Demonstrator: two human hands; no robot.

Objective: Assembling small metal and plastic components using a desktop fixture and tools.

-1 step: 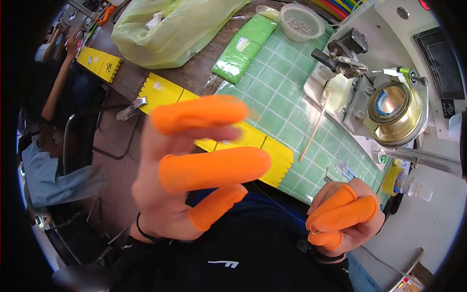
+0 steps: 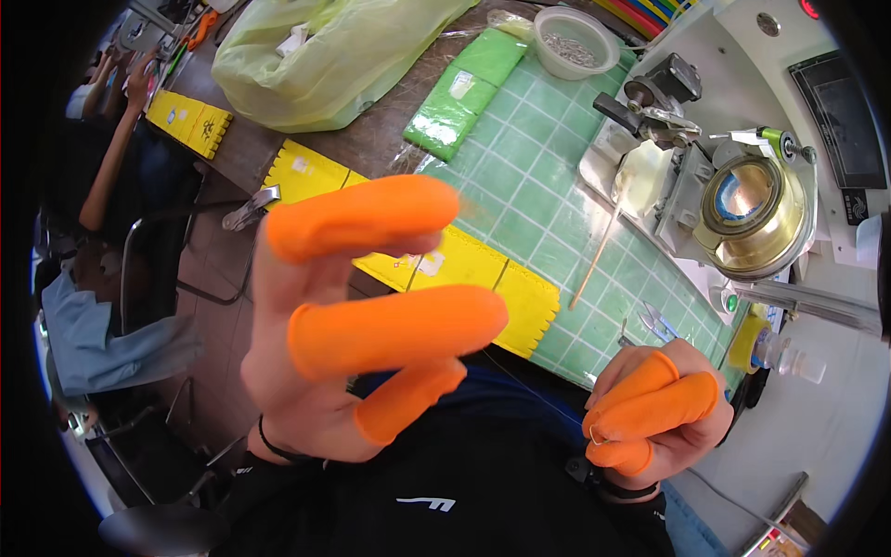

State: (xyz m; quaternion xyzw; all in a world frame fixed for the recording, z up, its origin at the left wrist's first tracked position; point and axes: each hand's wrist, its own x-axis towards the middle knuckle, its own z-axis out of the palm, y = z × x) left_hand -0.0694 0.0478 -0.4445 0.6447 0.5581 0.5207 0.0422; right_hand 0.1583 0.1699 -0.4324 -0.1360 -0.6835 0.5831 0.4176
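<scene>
Orange rubber finger covers are on several fingers of both hands. My left hand (image 2: 343,325) is raised over the table's near edge, its thumb and index finger together at the tips and the upper fingers bent apart. From under that index finger a thin thread (image 2: 534,388) runs down right to my right hand (image 2: 664,408). The right thumb and fingers are closed in a pinch. A tiny pale curved piece (image 2: 597,436) shows between them; its kind is too small to make out. How the left fingertips grip the thread is partly hidden.
Beyond the hands lie a yellow notched strip (image 2: 529,297), a green packet (image 2: 469,93), a yellowish plastic bag (image 2: 325,65) and a bowl of small metal bits (image 2: 575,42). A machine with a brass-coloured round part (image 2: 756,213) stands right, near a wooden stick (image 2: 594,260) and small snips (image 2: 659,320). Another person's arm (image 2: 116,153) is far left.
My left hand has shifted slightly to the left, uncovering more of the yellow strip. My right hand keeps its place and its pinch.
</scene>
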